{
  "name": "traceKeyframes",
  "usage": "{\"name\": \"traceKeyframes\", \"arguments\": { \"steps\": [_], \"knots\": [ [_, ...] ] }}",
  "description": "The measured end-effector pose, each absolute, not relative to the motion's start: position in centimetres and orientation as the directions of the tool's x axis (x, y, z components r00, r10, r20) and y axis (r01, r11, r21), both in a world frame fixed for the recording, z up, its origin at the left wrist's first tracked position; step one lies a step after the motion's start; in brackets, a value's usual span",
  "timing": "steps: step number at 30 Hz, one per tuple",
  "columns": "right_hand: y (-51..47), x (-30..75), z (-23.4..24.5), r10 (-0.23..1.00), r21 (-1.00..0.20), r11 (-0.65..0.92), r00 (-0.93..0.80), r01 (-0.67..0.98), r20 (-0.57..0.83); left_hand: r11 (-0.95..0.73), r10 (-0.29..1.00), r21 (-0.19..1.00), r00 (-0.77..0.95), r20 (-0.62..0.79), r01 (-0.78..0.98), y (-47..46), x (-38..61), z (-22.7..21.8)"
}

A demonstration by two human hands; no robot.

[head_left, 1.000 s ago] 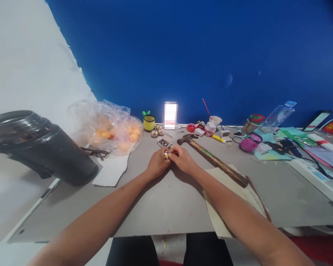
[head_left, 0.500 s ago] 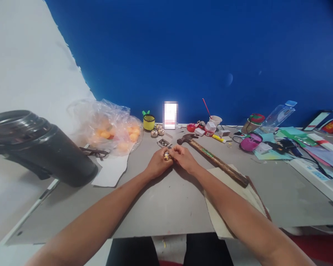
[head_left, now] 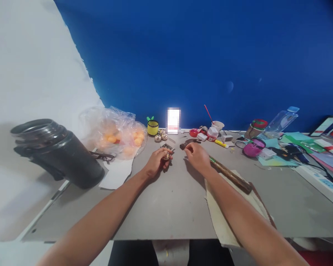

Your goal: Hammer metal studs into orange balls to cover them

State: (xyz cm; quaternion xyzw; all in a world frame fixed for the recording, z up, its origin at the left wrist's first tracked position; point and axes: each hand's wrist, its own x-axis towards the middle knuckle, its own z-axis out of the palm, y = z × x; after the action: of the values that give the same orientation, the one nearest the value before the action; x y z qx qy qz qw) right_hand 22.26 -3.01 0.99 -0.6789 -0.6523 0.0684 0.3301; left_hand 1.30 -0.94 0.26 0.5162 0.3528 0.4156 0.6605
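Note:
My left hand (head_left: 154, 163) is closed around a small ball studded with shiny gold and silver bits (head_left: 166, 157). Just beyond those fingers lies a small open box (head_left: 168, 147) with tiny dark and metallic pieces in it. My right hand (head_left: 199, 159) is apart from the left, its thumb and fingertips pinched together over the table. Whatever that pinch may hold is too small to make out. Partly behind the right hand and forearm lies a hammer (head_left: 233, 176) with a worn wooden handle. Similar studded balls (head_left: 161, 136) sit beside a yellow cup-like holder (head_left: 152, 128).
A large dark flask (head_left: 63, 155) stands at the left, near a clear bag of orange fruit (head_left: 119, 136). A pale cloth (head_left: 220, 210) lies under my right forearm. Small boxes, a paper cup (head_left: 218, 126), papers and a power strip (head_left: 319, 181) fill the right side.
My right hand has drawn away from the ball and moved right, to beside the hammer head. My left hand still holds the ball. The whole view has shifted slightly.

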Motion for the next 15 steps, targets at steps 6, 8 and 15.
{"name": "traceKeyframes", "arguments": {
  "steps": [6, 8, 15],
  "knots": [
    [-2.1, 24.9, 0.9, 0.947, -0.155, -0.251, 0.276, 0.955, 0.164, 0.241, 0.887, 0.925, 0.453, -0.087, -0.294, -1.0, 1.4, 0.1],
    [-1.8, 25.3, 0.5, 0.956, -0.109, -0.265, 0.276, 0.958, 0.099, 0.223, 0.896, 0.940, 0.435, -0.093, -0.259, -1.3, 1.6, 0.0],
    [-2.1, 25.2, 0.9, 0.954, -0.071, -0.261, 0.268, 0.963, 0.137, 0.009, 0.945, 1.000, 0.327, -0.001, -0.025, -1.7, 1.6, 0.2]
  ]
}}
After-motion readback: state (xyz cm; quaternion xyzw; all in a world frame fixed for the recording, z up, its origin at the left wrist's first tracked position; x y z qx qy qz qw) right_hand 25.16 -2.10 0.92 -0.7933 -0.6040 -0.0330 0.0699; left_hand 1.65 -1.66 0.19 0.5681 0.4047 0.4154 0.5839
